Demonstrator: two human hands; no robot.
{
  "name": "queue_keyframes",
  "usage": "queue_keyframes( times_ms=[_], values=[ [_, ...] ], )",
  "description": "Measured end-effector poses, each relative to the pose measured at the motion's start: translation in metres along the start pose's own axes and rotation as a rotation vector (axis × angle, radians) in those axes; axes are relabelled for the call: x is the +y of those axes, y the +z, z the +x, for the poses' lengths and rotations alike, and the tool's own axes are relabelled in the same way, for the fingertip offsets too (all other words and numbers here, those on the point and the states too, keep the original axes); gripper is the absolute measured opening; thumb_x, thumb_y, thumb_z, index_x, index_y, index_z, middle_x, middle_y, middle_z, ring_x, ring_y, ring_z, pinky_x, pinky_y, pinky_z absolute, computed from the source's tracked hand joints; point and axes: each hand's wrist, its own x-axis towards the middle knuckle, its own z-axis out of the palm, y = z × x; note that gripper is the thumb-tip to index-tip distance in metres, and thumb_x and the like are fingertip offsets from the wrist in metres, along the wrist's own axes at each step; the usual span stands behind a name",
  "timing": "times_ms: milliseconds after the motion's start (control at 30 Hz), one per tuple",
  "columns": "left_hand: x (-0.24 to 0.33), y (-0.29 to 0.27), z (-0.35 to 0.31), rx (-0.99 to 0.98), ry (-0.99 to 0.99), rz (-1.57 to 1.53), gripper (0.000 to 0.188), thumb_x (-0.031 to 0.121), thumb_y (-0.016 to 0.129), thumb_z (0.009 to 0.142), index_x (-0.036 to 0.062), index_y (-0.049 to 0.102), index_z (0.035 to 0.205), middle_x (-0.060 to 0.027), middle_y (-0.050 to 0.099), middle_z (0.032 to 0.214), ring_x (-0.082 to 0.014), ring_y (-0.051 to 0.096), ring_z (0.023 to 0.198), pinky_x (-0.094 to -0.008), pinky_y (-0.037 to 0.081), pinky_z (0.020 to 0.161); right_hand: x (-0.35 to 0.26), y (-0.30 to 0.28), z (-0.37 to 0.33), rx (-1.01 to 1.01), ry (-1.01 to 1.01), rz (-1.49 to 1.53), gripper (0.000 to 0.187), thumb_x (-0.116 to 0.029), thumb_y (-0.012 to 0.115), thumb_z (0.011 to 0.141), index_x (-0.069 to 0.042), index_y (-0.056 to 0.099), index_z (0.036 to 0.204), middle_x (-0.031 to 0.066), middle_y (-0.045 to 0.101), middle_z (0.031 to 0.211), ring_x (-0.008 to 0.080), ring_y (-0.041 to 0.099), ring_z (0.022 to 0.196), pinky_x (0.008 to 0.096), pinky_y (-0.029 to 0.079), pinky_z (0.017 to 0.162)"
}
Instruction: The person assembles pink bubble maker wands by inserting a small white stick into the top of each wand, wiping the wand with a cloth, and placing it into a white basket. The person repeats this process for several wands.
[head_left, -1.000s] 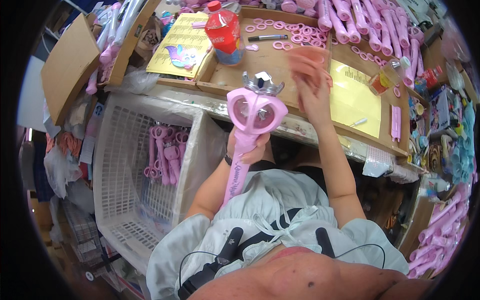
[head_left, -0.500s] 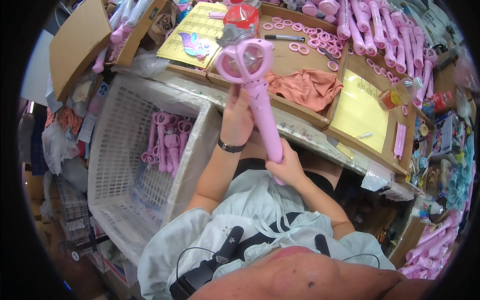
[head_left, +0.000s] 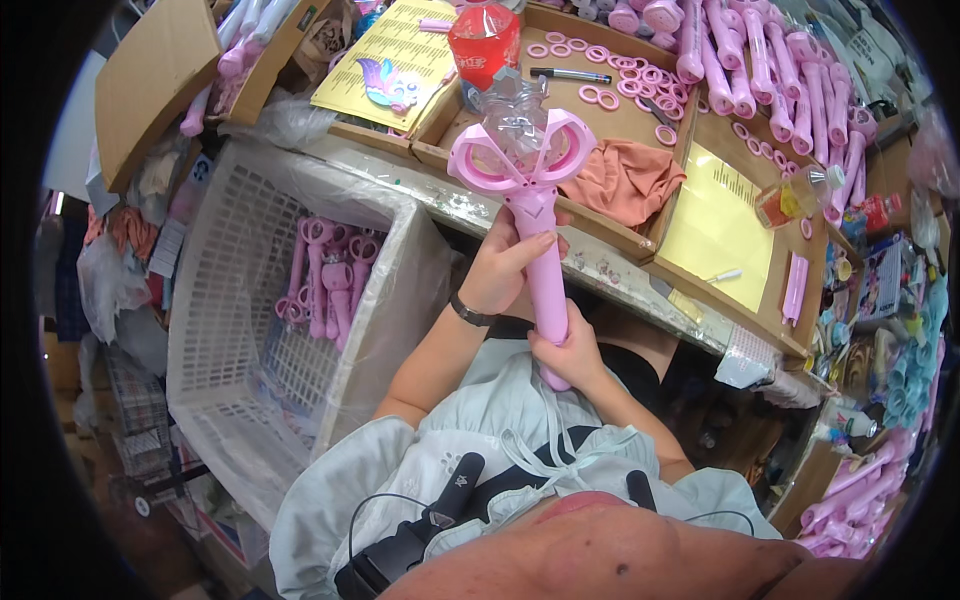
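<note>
In both hands [head_left: 503,268] — left above right — is a pink wand [head_left: 547,285].

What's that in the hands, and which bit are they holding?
A pink wand, by its handle: the left hand near the top, the right hand near the bottom end.

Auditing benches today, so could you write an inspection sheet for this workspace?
Surface: cardboard tray with pink rings, marker and orange cloth.
Things in hand: one pink wand, head pointing away from the body.
Clutter: red-labelled bottle beyond the wand's head.
Hands: left hand around the wand's middle; right hand around its lower end.
Cables: thin black cord at the chest.
Surroundings: white basket holding pink pieces; pink handles piled beyond the tray.
</note>
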Motion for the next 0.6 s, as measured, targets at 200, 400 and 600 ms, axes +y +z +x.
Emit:
queue_keyframes(
  times_ms=[200,400,600],
  values=[
    [0.025,-0.018,0.020,-0.030,0.223,0.088,0.067,0.047,0.058,0.086,0.0060,0.032,0.132,-0.0082,0.052,0.117,-0.0181,0.056,0.100,-0.0334,0.050,0.079,-0.013,-0.016,-0.008,-0.258,0.163,0.205,0.038,-0.018,0.070,0.077,-0.001,0.051,0.106,0.0045,0.058,0.074,0.0106,0.057,0.059,0.0264,0.047,0.056],
    [0.048,-0.025,0.024,-0.047,0.267,0.030,0.067,0.039,0.060,0.087,0.0047,0.030,0.136,-0.0078,0.046,0.125,-0.0174,0.049,0.112,-0.0329,0.047,0.087,-0.025,-0.030,-0.012,-0.522,0.282,0.560,0.034,-0.011,0.066,0.080,-0.002,0.050,0.109,0.0022,0.056,0.072,0.0098,0.054,0.055,0.0253,0.045,0.050],
    [0.047,-0.026,0.022,0.139,0.376,0.420,0.065,0.032,0.060,0.089,-0.0019,0.031,0.135,-0.0080,0.051,0.117,-0.0110,0.052,0.102,-0.0247,0.047,0.082,-0.021,-0.034,-0.013,-0.694,0.445,0.965,0.034,-0.012,0.065,0.080,-0.002,0.048,0.108,0.0052,0.052,0.068,0.0132,0.051,0.051,0.0264,0.043,0.047]
  ],
)
